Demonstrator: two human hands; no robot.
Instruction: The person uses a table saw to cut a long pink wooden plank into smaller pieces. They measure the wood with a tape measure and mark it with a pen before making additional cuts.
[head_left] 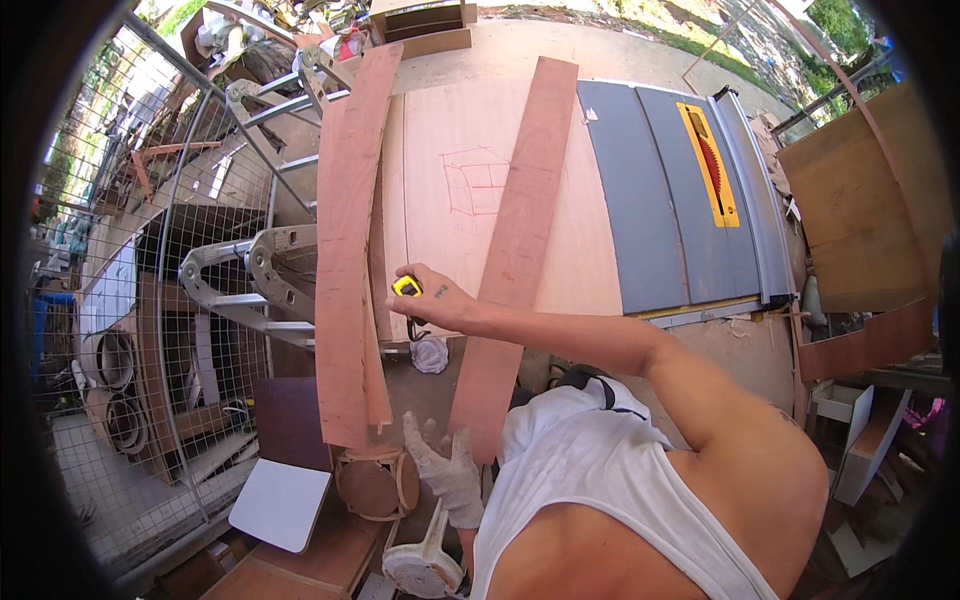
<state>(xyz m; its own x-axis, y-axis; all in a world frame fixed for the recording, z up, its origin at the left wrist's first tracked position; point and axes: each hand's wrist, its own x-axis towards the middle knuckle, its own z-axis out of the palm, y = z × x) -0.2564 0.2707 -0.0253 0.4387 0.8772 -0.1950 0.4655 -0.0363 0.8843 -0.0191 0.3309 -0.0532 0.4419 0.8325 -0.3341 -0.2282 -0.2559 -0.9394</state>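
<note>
My right hand, bare, is closed around a yellow and black tape measure with a dark strap dangling below it. It hovers over the near left part of a pale wooden sheet marked with a red line drawing. My left hand wears a whitish glove, its fingers spread and nothing in them. That glove is beside the near end of a reddish plank, which slants across the sheet. Left of the tape, more reddish planks lie lengthwise, their near ends jutting past the sheet.
A grey table saw with a red blade in a yellow insert adjoins the sheet's right side. A folded aluminium ladder and wire mesh fence stand left. Near my left hand are a round wooden piece and a white stool-like object.
</note>
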